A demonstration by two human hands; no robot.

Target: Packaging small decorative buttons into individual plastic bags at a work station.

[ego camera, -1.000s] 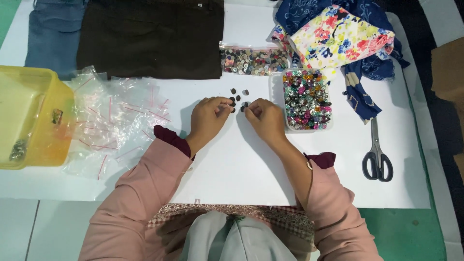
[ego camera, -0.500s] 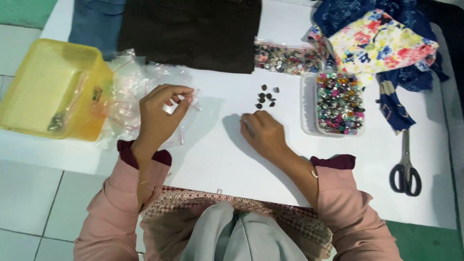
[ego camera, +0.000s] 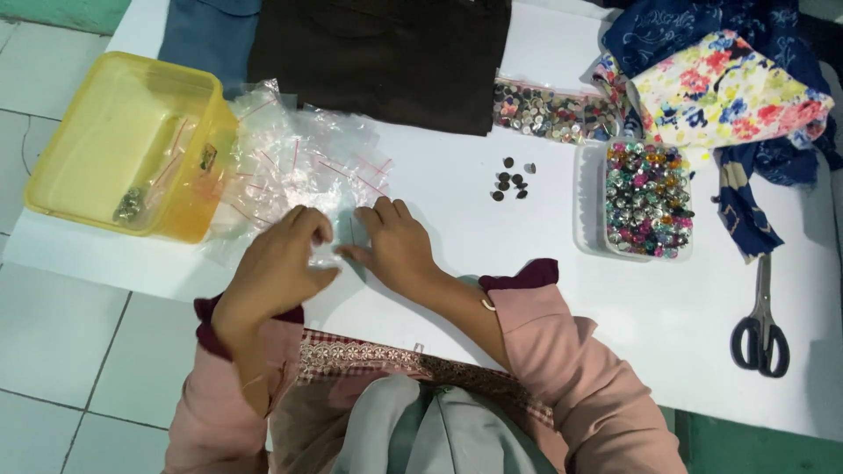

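left hand hides the small clear bag's middle.

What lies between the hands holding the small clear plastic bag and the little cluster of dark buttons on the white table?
Nothing visible. Both the left hand and right hand touch the small clear plastic bag; only bare white table separates them from the cluster of dark buttons.

Bright, even overhead light; soft shadows; slight motion blur on hands
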